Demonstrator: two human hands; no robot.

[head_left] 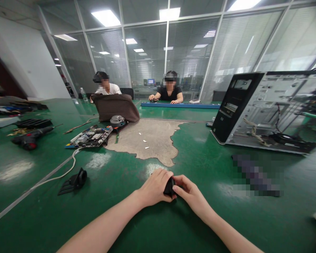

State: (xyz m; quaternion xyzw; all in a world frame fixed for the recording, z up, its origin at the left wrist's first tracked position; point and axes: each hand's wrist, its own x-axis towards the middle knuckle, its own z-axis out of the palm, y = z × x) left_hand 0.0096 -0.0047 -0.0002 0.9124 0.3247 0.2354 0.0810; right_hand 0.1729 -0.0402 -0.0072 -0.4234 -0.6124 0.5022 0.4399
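Note:
Near the front middle of the green table, my left hand is closed around a small black block-like part, whose exact kind I cannot make out. From the right, the thumb and fingers of my right hand pinch the same part at its edge. Much of it is hidden behind my fingers. Off to the left lies a black plastic piece with a round ring, apart from both hands.
An open computer case stands at right, near a blurred dark object. Left are a circuit board, a power drill and a pale cable. A brown bag stands behind. Two people sit across the table.

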